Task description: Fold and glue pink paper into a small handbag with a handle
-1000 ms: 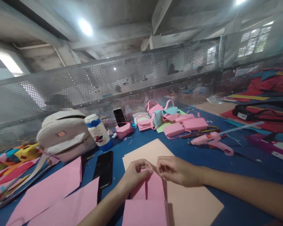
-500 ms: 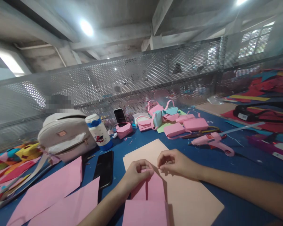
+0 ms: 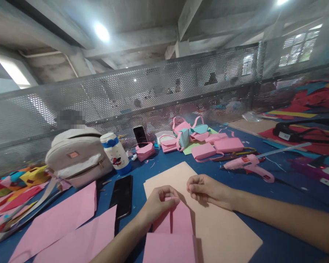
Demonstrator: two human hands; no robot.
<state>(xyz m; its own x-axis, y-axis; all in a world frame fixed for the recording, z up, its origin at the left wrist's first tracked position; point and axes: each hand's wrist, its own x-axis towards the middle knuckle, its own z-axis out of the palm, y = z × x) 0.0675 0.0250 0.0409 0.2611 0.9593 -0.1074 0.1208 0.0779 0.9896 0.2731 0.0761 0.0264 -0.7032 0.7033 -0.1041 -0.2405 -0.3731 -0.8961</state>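
A folded pink paper bag [image 3: 172, 249] lies at the bottom centre, with its pointed flap rising away from me. My left hand [image 3: 163, 202] pinches the tip of that flap between thumb and fingers. To the right, just apart from the flap, my right hand [image 3: 205, 189] hovers over the peach paper sheets [image 3: 222, 233] with thumb and fingertips pressed together. Whatever is between those fingertips, if anything, is too small to see. A pink glue gun [image 3: 249, 165] with a glue stick in its back lies beyond my right hand.
Several finished small paper bags [image 3: 204, 150] stand at the back. On the left are pink paper sheets [image 3: 68, 215], a black phone [image 3: 122, 195], a white-and-blue bottle [image 3: 115, 155] and a pale backpack [image 3: 78, 157]. A perforated metal partition [image 3: 153, 91] borders the blue table.
My right hand has moved slightly right, away from the flap, and its fingers have drawn closer together. My left hand keeps its pinch on the paper bag.
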